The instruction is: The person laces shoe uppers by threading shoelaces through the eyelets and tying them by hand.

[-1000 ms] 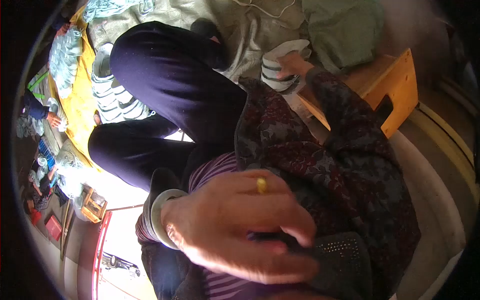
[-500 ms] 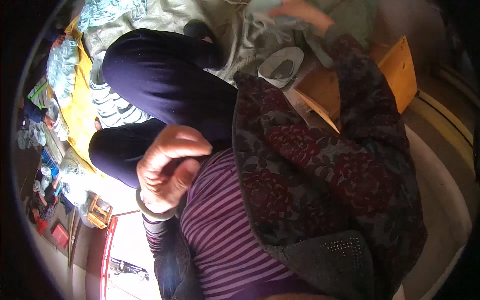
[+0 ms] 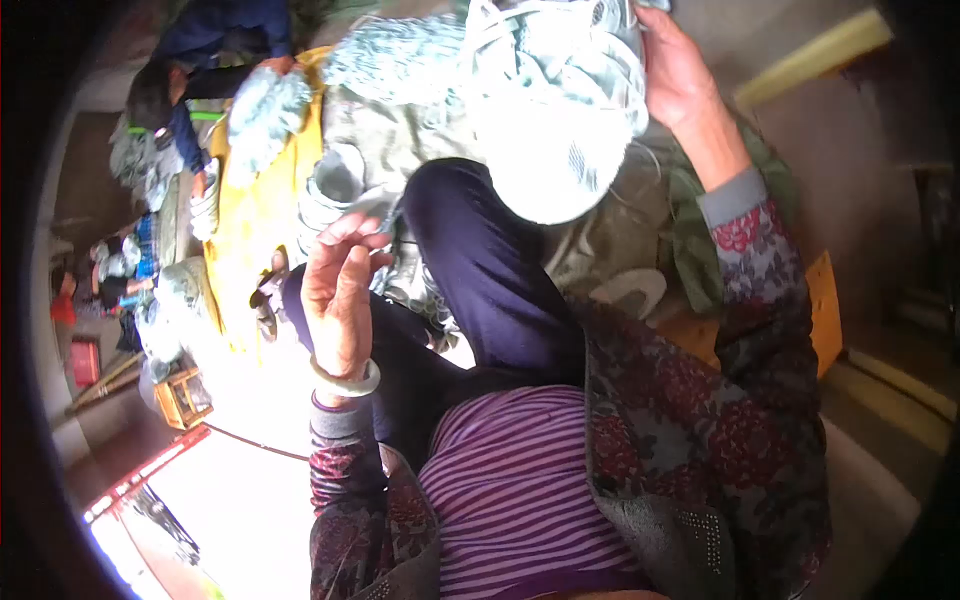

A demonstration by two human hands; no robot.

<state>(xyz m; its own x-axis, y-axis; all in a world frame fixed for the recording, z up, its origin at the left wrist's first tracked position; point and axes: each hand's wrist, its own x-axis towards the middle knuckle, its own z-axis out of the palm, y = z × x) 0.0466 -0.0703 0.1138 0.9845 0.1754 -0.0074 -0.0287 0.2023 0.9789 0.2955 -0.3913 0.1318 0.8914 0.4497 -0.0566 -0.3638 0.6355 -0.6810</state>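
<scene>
My right hand [image 3: 680, 75], at the upper right, grips the edge of a bundle of white shoe uppers [image 3: 550, 150], with perforated patches and loose straps. Glare washes out its lower part, and it hangs above my right knee. My left hand [image 3: 340, 290], wearing a pale bangle, is raised over my left leg with thumb and fingers apart; I see nothing held in it. Just beyond its fingertips stands a stack of grey-white shoe uppers [image 3: 338, 180]. A pale heap of laces or strips [image 3: 400, 55] lies beyond my knees.
Another person [image 3: 220, 40] in dark blue works at the upper left, handling a pale bundle [image 3: 265, 110] and white uppers [image 3: 205, 205]. A yellow cloth [image 3: 260, 190] runs between us. A wooden box [image 3: 825, 310] stands at my right; a small wooden stool [image 3: 183, 398] is at the left.
My right hand has lifted the white uppers into view. My left hand has moved forward, away from my torso, and its curled fingers have opened. The view has turned, showing the other person more fully.
</scene>
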